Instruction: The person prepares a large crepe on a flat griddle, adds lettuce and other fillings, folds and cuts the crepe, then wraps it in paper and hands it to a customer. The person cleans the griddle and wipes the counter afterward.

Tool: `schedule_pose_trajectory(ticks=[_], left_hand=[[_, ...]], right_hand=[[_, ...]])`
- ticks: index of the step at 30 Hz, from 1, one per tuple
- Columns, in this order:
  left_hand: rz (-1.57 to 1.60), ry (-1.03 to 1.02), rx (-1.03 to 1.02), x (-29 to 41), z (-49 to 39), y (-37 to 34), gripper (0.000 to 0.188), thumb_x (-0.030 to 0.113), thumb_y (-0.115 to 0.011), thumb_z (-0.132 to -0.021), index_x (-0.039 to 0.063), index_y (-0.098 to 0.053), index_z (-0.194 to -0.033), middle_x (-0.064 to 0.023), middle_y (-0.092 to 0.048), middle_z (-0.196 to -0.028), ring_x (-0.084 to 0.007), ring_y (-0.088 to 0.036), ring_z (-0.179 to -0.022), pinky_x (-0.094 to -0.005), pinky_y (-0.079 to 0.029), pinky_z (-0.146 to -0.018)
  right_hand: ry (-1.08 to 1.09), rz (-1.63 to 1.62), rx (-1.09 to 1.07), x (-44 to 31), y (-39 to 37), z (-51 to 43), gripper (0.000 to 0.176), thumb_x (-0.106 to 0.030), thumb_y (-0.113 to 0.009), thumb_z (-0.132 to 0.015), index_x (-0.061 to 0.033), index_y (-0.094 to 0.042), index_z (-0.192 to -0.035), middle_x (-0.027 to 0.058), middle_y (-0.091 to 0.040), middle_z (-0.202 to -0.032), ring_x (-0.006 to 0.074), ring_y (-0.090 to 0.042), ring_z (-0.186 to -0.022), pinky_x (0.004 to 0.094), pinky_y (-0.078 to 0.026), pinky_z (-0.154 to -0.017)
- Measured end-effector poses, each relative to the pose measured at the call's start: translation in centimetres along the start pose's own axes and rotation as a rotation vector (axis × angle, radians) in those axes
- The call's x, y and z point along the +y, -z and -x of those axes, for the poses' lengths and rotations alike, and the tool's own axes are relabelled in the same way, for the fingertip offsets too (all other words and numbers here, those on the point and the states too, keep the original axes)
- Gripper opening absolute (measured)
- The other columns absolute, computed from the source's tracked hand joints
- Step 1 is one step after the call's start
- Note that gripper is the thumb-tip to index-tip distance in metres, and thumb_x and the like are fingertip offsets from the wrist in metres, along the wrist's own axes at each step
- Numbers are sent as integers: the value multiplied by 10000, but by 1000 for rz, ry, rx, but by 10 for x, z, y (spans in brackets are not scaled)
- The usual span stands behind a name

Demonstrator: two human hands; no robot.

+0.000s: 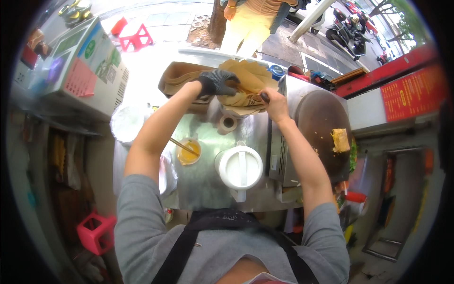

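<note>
My left hand (220, 83), in a grey knit glove with a dark cuff, is at the brown paper food bags (248, 76) at the back of the counter. Its fingers curve against the paper; whether they grip it I cannot tell. My bare right hand (277, 106) is closed around a dark handle (264, 97). The rest of that tool is hidden at the printed paper bag (244, 101). To the right of my right forearm, a folded, browned piece of flatbread (340, 140) lies on the round griddle plate (310, 117).
A white lidded pitcher (239, 167) stands on the steel counter (209, 193) near me. Left of it are a cup of beaten egg (189, 152) with chopsticks and a white-covered round tub (128, 122). A squeeze bottle (227, 123) stands behind. A person (244, 26) is beyond the counter.
</note>
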State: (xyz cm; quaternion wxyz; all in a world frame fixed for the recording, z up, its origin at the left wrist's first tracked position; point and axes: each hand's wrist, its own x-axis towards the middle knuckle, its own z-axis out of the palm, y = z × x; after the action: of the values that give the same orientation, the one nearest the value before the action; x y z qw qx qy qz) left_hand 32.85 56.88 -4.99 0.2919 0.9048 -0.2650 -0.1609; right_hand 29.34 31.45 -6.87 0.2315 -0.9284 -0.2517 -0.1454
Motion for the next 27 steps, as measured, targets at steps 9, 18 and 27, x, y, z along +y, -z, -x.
schedule_pose_trajectory(ticks=[9, 18, 27], left_hand=[[-171, -50, -18, 8, 0, -18, 297, 368, -658, -779, 96, -658, -898, -91, -608, -1049, -273, -568, -999, -371, -451, -875], [-166, -191, 364, 23, -45, -40, 291, 244, -643, -771, 58, -598, -991, -157, -575, -1020, -331, -556, -966, -393, -450, -849], [-212, -86, 259, 21, -38, -25, 395, 313, -629, -733, 150, -620, -1092, -156, -612, -1110, -310, -603, -986, -382, -468, -857]], right_hand=[[-360, -83, -243, -10, 15, -23, 297, -322, -647, -821, -26, -639, -797, 151, -620, -781, 336, -585, -731, 377, -462, -655], [-214, 7, -264, -14, -3, -41, 159, -175, -677, -740, -69, -658, -857, 137, -631, -857, 334, -602, -848, 402, -471, -729], [255, 147, -147, -18, 29, -47, 246, 59, -557, -681, -91, -649, -852, 52, -645, -891, 269, -579, -865, 356, -465, -767]])
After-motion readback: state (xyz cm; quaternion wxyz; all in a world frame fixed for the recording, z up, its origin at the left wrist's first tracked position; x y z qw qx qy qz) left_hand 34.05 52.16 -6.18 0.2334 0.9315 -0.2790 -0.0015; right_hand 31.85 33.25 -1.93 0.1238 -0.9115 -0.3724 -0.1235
